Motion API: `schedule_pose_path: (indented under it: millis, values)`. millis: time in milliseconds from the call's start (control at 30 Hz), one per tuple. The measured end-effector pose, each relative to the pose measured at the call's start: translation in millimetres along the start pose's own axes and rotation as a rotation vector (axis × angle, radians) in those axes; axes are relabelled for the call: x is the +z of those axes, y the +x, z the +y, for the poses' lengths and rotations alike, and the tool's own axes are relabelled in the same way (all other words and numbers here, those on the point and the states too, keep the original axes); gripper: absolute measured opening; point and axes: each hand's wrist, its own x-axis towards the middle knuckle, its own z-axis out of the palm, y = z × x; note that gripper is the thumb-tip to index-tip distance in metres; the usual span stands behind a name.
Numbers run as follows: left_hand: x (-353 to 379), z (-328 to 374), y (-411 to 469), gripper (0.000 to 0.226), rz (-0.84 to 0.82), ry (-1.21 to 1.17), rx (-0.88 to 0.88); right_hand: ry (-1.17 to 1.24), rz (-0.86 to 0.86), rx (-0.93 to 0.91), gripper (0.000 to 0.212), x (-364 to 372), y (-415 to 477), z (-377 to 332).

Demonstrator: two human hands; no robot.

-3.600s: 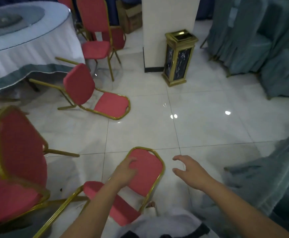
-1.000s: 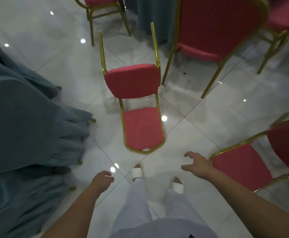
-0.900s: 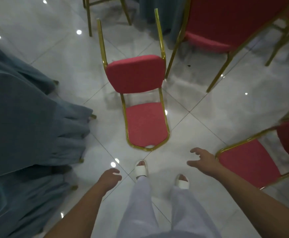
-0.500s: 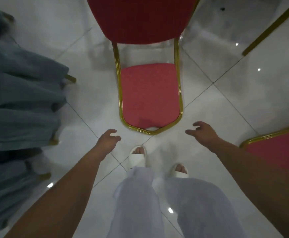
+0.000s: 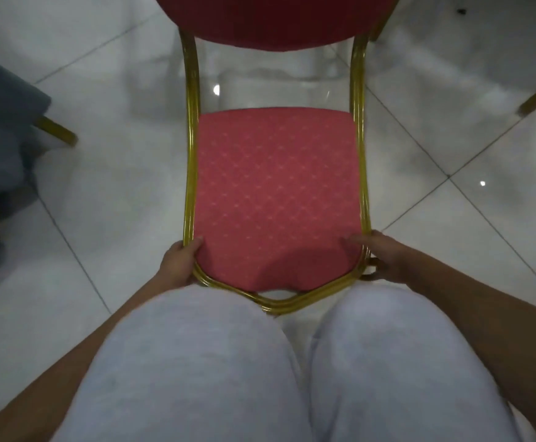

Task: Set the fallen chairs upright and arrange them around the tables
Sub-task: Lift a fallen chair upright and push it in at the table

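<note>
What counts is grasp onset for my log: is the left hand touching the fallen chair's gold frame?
Touching. The head view shows the left hand gripping the gold frame at its near corner, thumb on the red pad.

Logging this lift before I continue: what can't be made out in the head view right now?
All in the head view:
- Fallen chair: legs and most of the far pad are cut off by the top edge.
- Left hand and right hand: thumbs show on the pad, but the grip underneath is hidden by the chair's rail.
- Feet: hidden behind the knees.
- Tables: none in frame.
</note>
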Motion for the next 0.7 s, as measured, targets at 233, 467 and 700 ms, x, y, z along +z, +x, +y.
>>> schedule_pose_path:
  millis: [233, 467, 700]
  values:
    - [-50.0, 53.0, -90.3, 0.025, -0.061, 0.005, -0.049, 0.131, -0.002, 0.048, 0.047, -12.6, -110.7, -35.9]
    - [-109.6, 175.1, -266.3, 0.032, -0.109, -0.076, -0.014, 0.208, 0.036, -0.008, 0.029, -11.8, -309.9, -117.4]
    - [-163.5, 326.4, -442.0, 0.028, -0.136, -0.376, 0.032, 0.205, 0.037, -0.047, 0.019, -20.7, -530.8, -235.7]
